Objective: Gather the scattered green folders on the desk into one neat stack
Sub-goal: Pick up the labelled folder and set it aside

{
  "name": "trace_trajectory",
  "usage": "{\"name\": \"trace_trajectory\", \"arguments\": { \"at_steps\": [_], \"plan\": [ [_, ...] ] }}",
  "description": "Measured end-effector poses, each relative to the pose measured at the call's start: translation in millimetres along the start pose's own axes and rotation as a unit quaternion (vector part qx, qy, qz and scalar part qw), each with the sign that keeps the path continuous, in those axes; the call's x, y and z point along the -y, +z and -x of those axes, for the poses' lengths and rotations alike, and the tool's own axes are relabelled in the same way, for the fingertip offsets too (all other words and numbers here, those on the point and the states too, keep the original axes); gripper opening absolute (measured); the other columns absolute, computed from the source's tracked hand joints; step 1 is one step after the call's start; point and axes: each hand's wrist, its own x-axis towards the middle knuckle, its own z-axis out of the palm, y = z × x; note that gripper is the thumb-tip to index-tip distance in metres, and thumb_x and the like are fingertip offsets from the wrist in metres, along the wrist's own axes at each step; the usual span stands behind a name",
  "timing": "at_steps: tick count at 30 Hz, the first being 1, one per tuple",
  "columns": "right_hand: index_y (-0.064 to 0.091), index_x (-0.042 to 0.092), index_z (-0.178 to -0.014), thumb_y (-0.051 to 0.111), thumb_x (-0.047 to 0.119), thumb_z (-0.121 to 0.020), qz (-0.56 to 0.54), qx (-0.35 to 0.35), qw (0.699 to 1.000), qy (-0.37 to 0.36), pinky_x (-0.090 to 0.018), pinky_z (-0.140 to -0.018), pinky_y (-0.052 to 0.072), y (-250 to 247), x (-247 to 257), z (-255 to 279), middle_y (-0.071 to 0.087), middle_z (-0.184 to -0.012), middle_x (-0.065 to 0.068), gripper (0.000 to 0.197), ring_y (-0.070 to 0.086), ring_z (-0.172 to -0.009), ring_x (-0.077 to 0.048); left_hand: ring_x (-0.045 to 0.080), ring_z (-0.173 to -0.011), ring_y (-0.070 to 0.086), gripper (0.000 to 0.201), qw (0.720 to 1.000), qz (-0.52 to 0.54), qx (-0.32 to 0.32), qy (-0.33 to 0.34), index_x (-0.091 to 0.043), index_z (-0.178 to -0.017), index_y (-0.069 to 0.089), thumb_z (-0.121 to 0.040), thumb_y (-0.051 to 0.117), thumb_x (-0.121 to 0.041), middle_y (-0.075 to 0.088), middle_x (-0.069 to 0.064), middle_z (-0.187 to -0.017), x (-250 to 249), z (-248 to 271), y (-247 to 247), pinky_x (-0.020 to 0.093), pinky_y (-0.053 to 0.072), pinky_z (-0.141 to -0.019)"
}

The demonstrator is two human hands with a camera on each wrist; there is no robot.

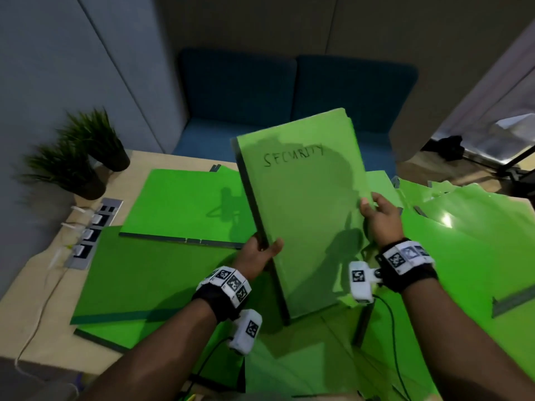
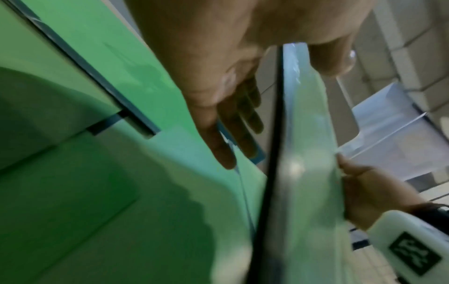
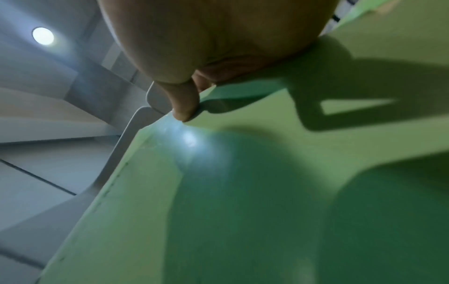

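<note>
A green folder (image 1: 304, 215) marked SECURITY is held tilted above the desk between both hands. My left hand (image 1: 262, 251) grips its dark spine edge, thumb on the cover and fingers underneath; in the left wrist view the folder (image 2: 306, 173) shows edge-on beside the fingers (image 2: 226, 146). My right hand (image 1: 379, 215) pinches the opposite long edge, thumb (image 3: 182, 101) on the cover (image 3: 243, 192). Other green folders lie flat on the desk: two overlapping at the left (image 1: 185, 206) (image 1: 150, 279), several spread loosely at the right (image 1: 469, 244) and under my forearms (image 1: 304, 366).
Two small potted plants (image 1: 84, 157) stand at the desk's far left corner. A power strip (image 1: 89, 233) with white plugs and a cable lies along the left edge. A blue sofa (image 1: 289, 96) sits behind the wooden desk (image 1: 37, 308).
</note>
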Motion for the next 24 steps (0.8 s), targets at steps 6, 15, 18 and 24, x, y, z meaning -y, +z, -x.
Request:
{"name": "trace_trajectory", "arguments": {
  "at_steps": [6,15,18,24],
  "plan": [
    [0.051,0.012,-0.135,0.053,0.031,-0.098,0.183,0.135,0.974,0.005,-0.035,-0.087,0.051,87.6,-24.8,26.3,0.063,-0.125,-0.011,0.042,0.062,-0.105,-0.026,0.023,-0.088,0.066,0.045,0.978,0.081,-0.189,0.024,-0.009,-0.114,0.06,-0.075,0.078,-0.023,0.069,-0.004,-0.089,21.0,19.2,-60.0,0.035,0.055,-0.082],
    [0.013,0.025,-0.155,0.048,0.032,-0.099,0.535,0.386,0.737,-0.148,-0.043,-0.118,0.023,189.6,-55.3,46.7,0.007,-0.163,0.002,0.066,0.022,-0.147,-0.024,0.036,-0.095,0.056,0.031,0.922,0.097,-0.343,-0.149,0.003,-0.09,0.056,-0.082,0.075,-0.02,0.057,0.017,-0.098,117.4,70.9,-203.1,0.036,0.04,-0.078],
    [0.007,0.025,-0.155,0.04,0.035,-0.1,0.589,0.43,0.661,-0.177,-0.043,-0.12,0.002,204.3,-70.9,53.7,0.004,-0.164,0.003,0.065,0.006,-0.15,-0.016,0.032,-0.098,0.057,0.037,0.902,0.125,-0.373,-0.18,0.007,-0.107,0.059,-0.081,0.075,-0.013,0.062,0.02,-0.109,140.9,84.1,-219.3,0.036,0.042,-0.083],
    [0.018,0.027,-0.153,0.035,0.045,-0.101,0.625,0.426,0.589,-0.284,-0.047,-0.121,-0.001,196.7,-74.9,70.6,0.047,-0.144,0.004,0.058,0.037,-0.137,-0.02,0.039,-0.113,0.056,0.079,0.897,0.062,-0.408,-0.16,-0.005,-0.116,0.064,-0.057,0.084,-0.054,0.054,0.02,-0.13,183.9,83.1,-222.9,0.051,0.048,-0.095]
  ]
}}
